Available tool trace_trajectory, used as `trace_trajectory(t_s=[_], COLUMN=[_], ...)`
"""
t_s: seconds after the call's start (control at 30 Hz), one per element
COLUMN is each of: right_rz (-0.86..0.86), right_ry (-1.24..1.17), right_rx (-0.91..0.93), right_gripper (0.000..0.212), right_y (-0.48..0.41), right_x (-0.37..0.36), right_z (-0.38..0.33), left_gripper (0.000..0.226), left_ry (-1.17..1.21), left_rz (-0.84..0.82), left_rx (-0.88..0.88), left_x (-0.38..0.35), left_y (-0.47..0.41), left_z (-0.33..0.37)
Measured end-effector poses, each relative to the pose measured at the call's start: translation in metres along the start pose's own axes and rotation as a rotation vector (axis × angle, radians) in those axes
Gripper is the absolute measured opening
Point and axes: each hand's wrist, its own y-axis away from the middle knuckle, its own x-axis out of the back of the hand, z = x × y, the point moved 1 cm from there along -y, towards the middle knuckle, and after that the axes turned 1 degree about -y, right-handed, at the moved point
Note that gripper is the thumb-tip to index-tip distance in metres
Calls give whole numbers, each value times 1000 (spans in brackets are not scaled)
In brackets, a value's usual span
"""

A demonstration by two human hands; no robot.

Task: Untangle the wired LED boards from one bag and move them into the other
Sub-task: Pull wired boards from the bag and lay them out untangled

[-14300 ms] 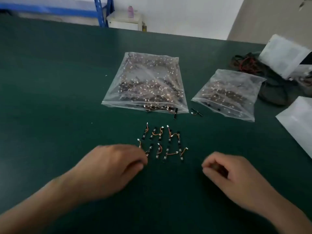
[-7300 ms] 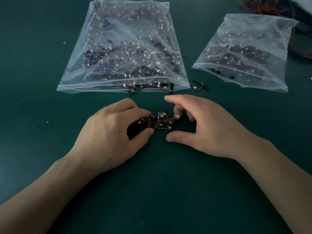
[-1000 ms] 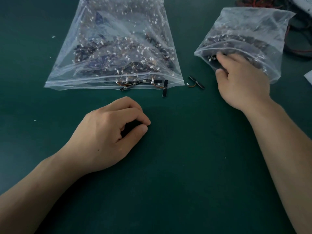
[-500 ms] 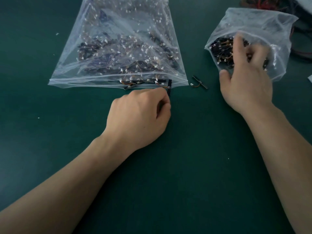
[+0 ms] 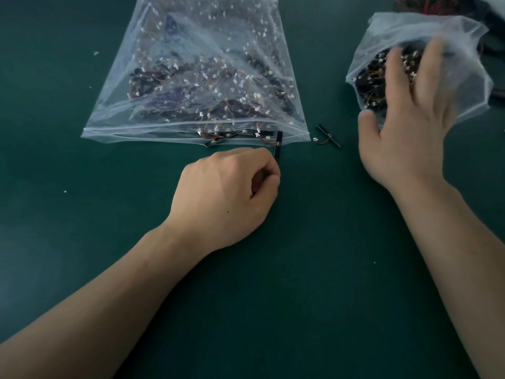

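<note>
Left hand [image 5: 226, 192] curled at large bag [image 5: 131, 131] mouth; grasp unclear. Right hand [image 5: 404, 138], fingers spread loose, over small bag [image 5: 467, 88] opening.

My table [image 5: 314, 296] is dark green all over. The left bag [image 5: 191, 50] is clear plastic speckled with white dots over black and orange tangles. The right bag [image 5: 426, 26] is milky clear. Between them the loose board [image 5: 329, 136] is black with an orange wire.
</note>
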Motion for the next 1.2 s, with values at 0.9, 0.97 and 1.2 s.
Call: trace_trajectory(t_s=[0.9, 0.97, 1.2], right_rz=[-167, -175, -312], right_ry=[-190, -164, -124], right_rx=[-15, -61, 136], right_gripper=[17, 16, 34], right_y=[37, 34, 44], right_x=[10, 11, 20], right_z=[-39, -39, -36], left_gripper=[24, 34, 44], left_ry=[-19, -28, 12], left_rz=[81, 70, 39], left_rx=[11, 29, 12], left_x=[1, 2, 7], left_y=[0, 1, -1], left_z=[-3, -4, -5])
